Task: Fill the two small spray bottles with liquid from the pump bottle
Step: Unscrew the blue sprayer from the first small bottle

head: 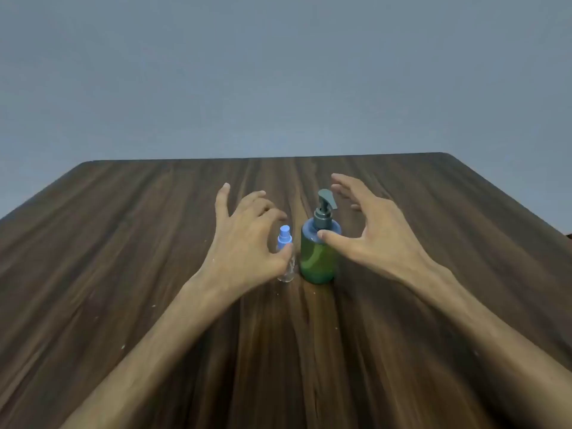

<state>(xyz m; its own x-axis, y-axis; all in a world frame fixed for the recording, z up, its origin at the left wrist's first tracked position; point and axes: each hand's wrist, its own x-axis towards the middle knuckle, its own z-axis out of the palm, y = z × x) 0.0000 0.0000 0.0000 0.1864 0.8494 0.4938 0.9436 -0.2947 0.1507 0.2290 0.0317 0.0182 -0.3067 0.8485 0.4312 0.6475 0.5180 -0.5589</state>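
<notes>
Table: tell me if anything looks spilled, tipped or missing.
Only one small spray bottle shows, though two are to be filled; a hand may hide another. It and the pump bottle stand upright. Small pale specks dot the table; no puddle.

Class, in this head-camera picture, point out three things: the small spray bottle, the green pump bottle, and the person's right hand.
small spray bottle [285,237]: head view, on its blue spray cap.
green pump bottle [317,264]: head view, on its green body.
right hand [382,235]: head view, on the back of the hand.
</notes>
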